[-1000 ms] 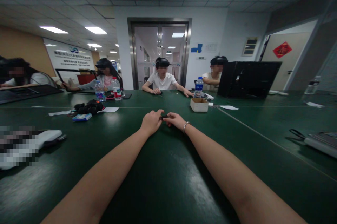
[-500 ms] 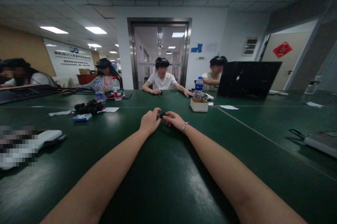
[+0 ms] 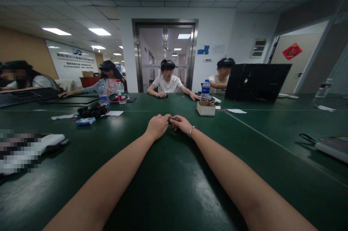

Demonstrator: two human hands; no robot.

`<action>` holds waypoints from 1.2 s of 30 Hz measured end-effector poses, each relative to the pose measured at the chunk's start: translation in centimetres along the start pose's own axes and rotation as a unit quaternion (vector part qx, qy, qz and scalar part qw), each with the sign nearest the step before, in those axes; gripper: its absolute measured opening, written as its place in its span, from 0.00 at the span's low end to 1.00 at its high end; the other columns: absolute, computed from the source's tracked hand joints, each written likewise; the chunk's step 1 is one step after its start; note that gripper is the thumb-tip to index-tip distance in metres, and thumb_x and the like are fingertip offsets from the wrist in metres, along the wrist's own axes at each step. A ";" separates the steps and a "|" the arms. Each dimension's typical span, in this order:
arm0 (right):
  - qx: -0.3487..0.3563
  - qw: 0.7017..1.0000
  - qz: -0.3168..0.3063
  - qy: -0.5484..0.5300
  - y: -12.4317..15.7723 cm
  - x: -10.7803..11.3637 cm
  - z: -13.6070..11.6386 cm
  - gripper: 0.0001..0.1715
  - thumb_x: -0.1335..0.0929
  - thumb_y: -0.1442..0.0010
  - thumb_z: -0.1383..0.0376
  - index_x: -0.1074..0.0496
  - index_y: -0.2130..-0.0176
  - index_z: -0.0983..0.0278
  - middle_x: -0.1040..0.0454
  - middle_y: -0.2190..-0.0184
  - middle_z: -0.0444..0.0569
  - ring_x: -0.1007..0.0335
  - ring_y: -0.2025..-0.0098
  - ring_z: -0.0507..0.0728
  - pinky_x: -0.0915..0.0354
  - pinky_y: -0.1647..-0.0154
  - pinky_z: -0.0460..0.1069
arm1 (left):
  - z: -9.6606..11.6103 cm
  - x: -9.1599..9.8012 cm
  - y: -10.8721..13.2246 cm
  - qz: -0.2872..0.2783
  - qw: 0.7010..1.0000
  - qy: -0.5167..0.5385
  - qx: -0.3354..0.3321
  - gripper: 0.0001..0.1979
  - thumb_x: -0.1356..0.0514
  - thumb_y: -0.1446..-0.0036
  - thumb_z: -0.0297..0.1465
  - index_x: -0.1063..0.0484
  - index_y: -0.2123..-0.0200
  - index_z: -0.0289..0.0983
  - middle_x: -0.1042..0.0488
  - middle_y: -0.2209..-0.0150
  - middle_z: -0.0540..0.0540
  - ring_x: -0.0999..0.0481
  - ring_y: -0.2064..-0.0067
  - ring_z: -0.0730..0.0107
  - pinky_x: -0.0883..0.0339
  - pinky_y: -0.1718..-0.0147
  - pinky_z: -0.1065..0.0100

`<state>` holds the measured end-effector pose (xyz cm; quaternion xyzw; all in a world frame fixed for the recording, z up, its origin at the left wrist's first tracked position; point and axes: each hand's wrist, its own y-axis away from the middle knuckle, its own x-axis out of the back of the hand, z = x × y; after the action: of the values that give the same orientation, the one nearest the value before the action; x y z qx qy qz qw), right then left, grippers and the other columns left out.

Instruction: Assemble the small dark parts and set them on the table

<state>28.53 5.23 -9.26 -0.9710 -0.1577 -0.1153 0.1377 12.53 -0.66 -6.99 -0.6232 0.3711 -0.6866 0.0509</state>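
My left hand (image 3: 157, 127) and my right hand (image 3: 182, 124) meet over the green table (image 3: 168, 173), both with closed fingers. Between their fingertips is a small dark object (image 3: 169, 120), mostly covered, its kind too small to make out. My left fingers wrap over its left side, while my right thumb and forefinger pinch its right end. A silver bracelet (image 3: 192, 131) circles my right wrist.
Ahead to the right stand a small open cardboard box (image 3: 206, 111), a water bottle (image 3: 206, 90) and a black monitor (image 3: 257, 82). Black bundled gear (image 3: 94, 110) and a blue packet (image 3: 85, 121) lie left. Several people with headsets sit across the table.
My left fingers have lowered and moved right, closer to my right hand, covering more of the small dark object. At the far left, a person's arm has reached further left.
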 end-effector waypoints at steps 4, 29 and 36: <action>-0.017 0.999 0.001 0.034 0.3 0.2 -0.4 0.19 0.32 0.49 0.53 0.35 0.76 0.66 0.34 0.85 0.40 0.39 0.85 0.46 0.43 0.82 0.42 | 0.0 -0.2 0.0 0.007 1.000 0.004 -0.005 0.16 0.46 0.46 0.31 0.39 0.52 0.42 0.29 0.60 0.46 0.33 0.58 0.65 0.40 0.60 0.66; -0.026 0.999 -0.023 0.019 -0.1 0.0 -0.2 0.25 0.34 0.50 0.47 0.35 0.78 0.67 0.33 0.85 0.43 0.39 0.84 0.47 0.41 0.80 0.43 | -0.2 -0.1 0.0 0.015 0.999 0.033 0.009 0.16 0.45 0.46 0.30 0.40 0.53 0.42 0.29 0.62 0.47 0.32 0.58 0.66 0.40 0.61 0.67; -0.016 0.999 -0.027 -0.002 0.1 0.0 -0.4 0.20 0.30 0.54 0.52 0.37 0.74 0.65 0.33 0.85 0.40 0.38 0.83 0.48 0.41 0.80 0.43 | -0.1 0.1 -0.1 -0.008 0.998 0.034 0.042 0.16 0.46 0.45 0.32 0.40 0.52 0.42 0.29 0.62 0.47 0.32 0.58 0.66 0.39 0.60 0.67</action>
<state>28.55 4.98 -8.86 -0.9688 -0.1824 -0.1193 0.1182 12.43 -0.60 -6.90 -0.5999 0.3379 -0.7229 0.0589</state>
